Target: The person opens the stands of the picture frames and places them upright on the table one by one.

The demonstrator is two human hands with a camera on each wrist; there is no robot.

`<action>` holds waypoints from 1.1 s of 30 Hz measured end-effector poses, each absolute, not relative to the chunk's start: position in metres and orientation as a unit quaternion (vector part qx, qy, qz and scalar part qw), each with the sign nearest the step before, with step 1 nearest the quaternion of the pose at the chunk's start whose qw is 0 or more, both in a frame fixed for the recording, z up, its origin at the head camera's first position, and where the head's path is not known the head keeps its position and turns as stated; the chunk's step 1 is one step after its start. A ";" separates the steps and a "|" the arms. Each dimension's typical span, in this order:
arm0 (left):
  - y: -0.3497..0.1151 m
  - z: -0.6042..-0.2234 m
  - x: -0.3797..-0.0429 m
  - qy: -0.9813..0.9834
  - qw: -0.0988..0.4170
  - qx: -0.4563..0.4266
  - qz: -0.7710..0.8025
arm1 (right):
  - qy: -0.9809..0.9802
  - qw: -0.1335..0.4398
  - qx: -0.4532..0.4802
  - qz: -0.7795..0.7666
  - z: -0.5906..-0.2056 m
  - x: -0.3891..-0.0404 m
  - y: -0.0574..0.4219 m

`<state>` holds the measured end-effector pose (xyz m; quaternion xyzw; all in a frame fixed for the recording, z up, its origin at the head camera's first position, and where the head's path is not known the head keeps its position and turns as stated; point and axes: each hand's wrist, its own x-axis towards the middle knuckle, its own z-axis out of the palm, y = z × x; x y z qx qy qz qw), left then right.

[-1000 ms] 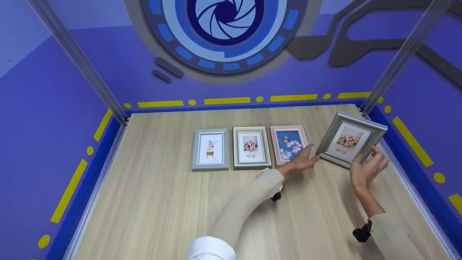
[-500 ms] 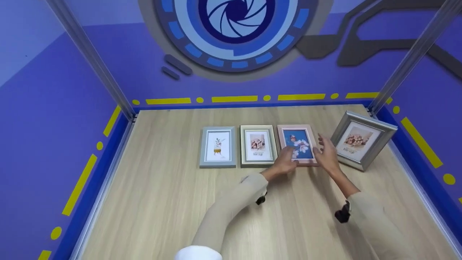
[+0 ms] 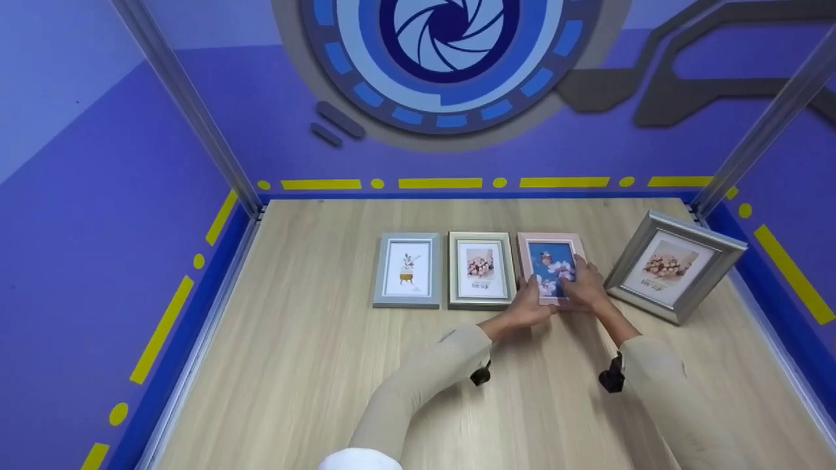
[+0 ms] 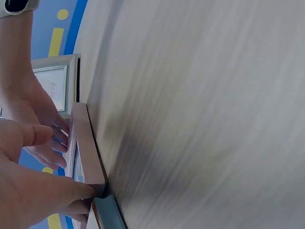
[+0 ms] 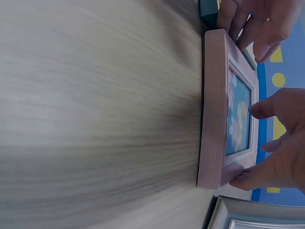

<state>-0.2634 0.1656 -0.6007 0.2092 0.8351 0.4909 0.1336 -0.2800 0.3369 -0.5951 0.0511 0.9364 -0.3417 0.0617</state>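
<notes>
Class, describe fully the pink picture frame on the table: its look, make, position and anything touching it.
The pink frame is rectangular, with a pale inner border around a blue picture of white-and-pink flowers. Its near side shows fine streaks; wood or plastic, I cannot tell. It lies face up on the table, between a gold frame and a standing silver frame. The left hand touches its left edge and the right hand its right edge, the right thumb over the picture.

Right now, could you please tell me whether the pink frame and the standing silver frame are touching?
Apart. The head view shows a strip of bare tabletop between the pink frame's right edge and the standing silver frame.
</notes>
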 end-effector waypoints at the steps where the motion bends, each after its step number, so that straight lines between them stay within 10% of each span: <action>1: 0.167 -0.601 -0.262 0.831 0.138 0.201 0.500 | 0.935 0.064 0.054 -0.344 -0.595 -0.279 0.338; 33: 0.169 -0.589 -0.264 0.685 0.136 -0.025 0.715 | 0.873 0.128 0.168 -0.439 -0.562 -0.274 0.326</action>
